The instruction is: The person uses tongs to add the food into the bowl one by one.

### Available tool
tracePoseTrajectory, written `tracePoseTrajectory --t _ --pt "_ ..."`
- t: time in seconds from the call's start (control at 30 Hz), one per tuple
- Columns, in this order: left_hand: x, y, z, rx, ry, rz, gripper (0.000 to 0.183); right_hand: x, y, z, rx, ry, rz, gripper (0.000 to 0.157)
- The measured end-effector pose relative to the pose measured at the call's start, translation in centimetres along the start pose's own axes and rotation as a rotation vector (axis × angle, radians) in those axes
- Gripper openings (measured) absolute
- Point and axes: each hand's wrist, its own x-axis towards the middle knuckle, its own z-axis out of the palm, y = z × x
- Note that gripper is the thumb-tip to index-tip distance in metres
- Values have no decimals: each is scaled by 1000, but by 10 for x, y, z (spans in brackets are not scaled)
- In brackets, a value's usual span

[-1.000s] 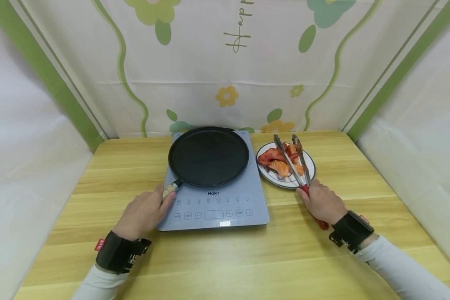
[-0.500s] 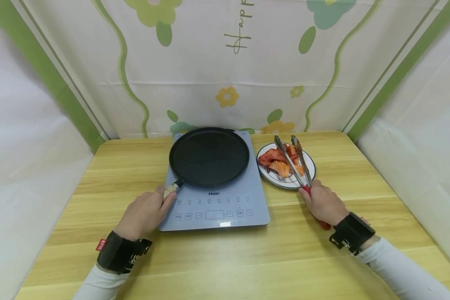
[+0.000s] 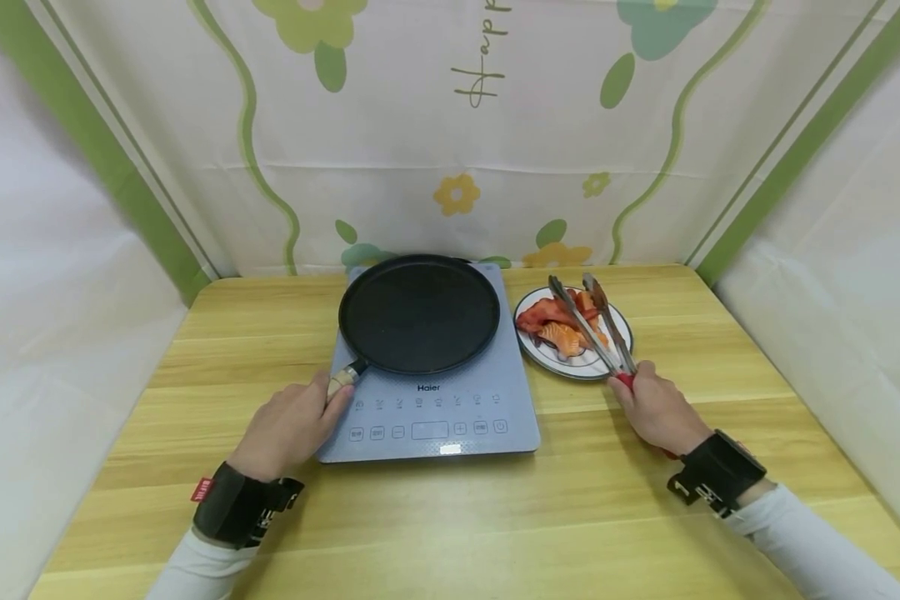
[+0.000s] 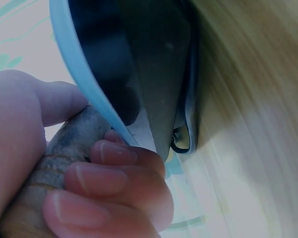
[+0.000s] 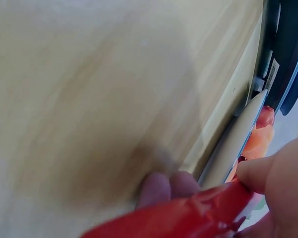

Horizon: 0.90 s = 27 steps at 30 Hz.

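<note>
My left hand (image 3: 288,429) grips the wooden handle (image 4: 72,144) of a flat black frying pan (image 3: 420,315); in the left wrist view the fingers curl round it. The pan sits on a grey-blue induction cooker (image 3: 438,417). At the right, my right hand (image 3: 660,410) holds metal tongs (image 3: 583,325) by their red handles (image 5: 188,215). Their two arms stand spread apart over a white plate (image 3: 551,360) with a dark rim. On the plate lie pieces of orange salmon (image 3: 561,339) and red meat (image 3: 543,312). Whether the tong tips touch the food I cannot tell.
Everything stands on a wooden table (image 3: 450,525). A white curtain (image 3: 390,142) with printed flowers hangs close behind the cooker and plate. White cloth walls (image 3: 855,275) close in both sides. The plate stands right beside the cooker's right edge.
My right hand has shifted slightly to the right with the tongs, whose handle ends moved with it. The left hand and the pan have stayed in place.
</note>
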Motion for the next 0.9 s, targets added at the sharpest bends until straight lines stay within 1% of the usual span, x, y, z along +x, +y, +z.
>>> tracePoseTrajectory --t 0.2,0.3,0.37,0.57,0.9 --pt "-1 0 -1 -1 -5 2 39 -2 7 0 63 5 -27 51" --pt "0 0 -1 3 -4 6 40 -4 8 -1 75 8 -34 50" --pt "0 -1 0 4 -1 7 40 -5 9 -2 71 23 -46 50" --pt "0 -1 1 -1 7 13 39 -7 10 -6 49 103 -72 50" --pt "-1 0 0 -3 10 20 38 -12 17 -13 42 128 -67 56"
